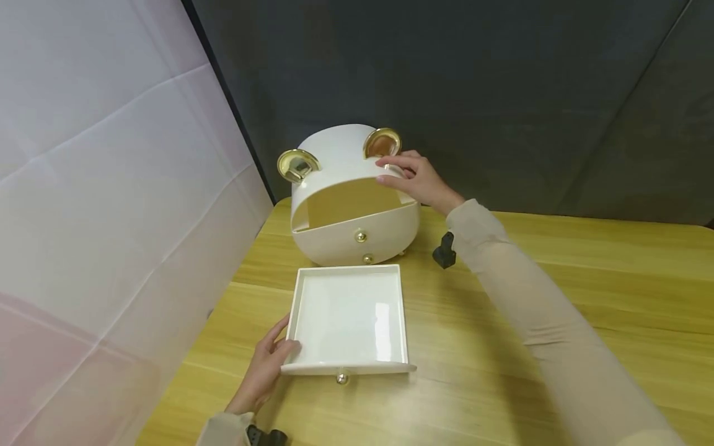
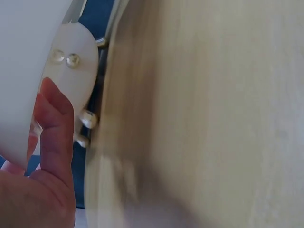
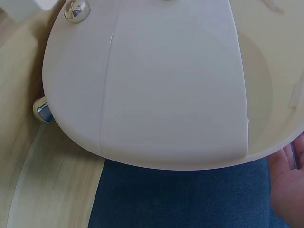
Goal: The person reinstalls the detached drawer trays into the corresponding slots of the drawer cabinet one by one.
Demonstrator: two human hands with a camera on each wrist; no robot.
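Drawer: shallow white square tray, gold knob, flat near the surface's left edge.
Organizer: rounded white box, gold ears, upright behind it, top slot empty.

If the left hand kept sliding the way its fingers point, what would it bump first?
Probably nothing new: the left hand already grips the shallow white square drawer. Straight ahead stands the white rounded storage box with gold ears, though depth is unclear.
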